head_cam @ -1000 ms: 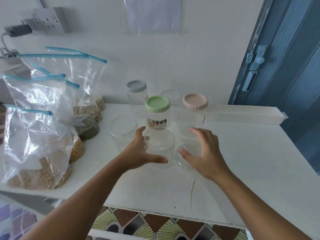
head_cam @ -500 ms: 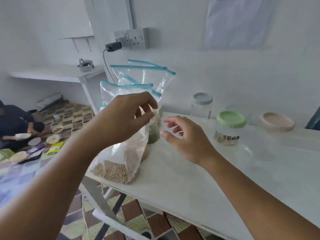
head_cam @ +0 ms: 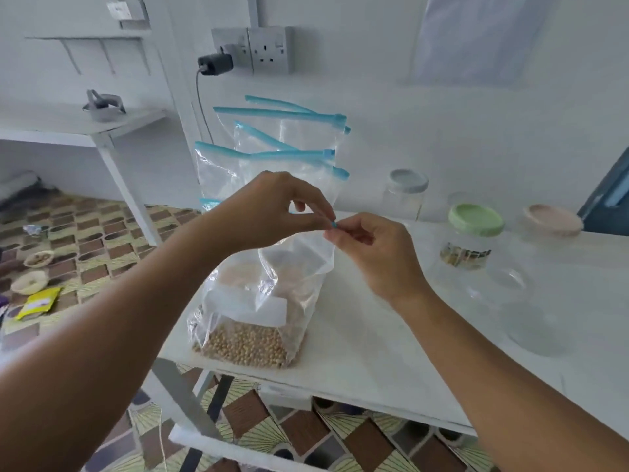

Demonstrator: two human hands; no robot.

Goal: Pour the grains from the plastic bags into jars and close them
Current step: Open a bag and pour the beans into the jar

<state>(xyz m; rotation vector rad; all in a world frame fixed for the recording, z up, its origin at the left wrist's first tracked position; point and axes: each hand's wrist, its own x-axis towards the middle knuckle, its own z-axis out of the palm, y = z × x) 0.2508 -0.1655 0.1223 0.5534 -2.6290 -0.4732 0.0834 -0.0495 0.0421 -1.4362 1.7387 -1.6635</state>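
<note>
Blue zip strip (head_cam: 333, 225) of the centre-frame grain bag (head_cam: 258, 301) is pinched by left hand (head_cam: 272, 212) and right hand (head_cam: 371, 247); its white label (head_cam: 248, 310) is unreadable.

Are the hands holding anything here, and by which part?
Both hands pinch the front grain bag at its blue zip strip: left hand and right hand meet at the strip's end.

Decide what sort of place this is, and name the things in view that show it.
Probably a plain room in a home, used for kitchen work: a white table bearing zip bags of grain and lidded jars, a wall socket with a charger, and a patterned floor with bowls on it.
</note>
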